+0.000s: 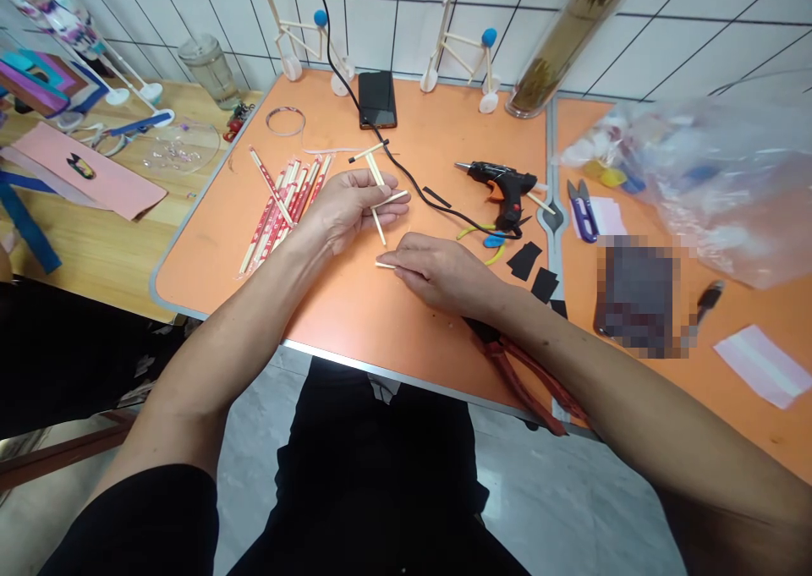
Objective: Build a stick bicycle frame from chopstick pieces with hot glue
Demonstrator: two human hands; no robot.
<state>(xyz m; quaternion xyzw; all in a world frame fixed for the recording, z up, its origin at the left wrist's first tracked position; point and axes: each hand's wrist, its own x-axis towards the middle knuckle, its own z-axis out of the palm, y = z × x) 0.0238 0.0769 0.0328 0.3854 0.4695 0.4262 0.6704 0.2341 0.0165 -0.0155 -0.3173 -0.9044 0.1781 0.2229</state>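
A stick frame (375, 174) is gripped by the left fingers (382, 195); a short stick (385, 265) is pinched in the right fingers (406, 259) above the tabletop (355, 322).

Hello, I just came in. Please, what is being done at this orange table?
A person is working with sticks by hand. The left hand holds a small stick frame with a black-tipped crossbar. The right hand pinches a short stick just below it, apart from the frame. The glue gun lies on the table, in neither hand. Two stick models stand near the tiled wall.
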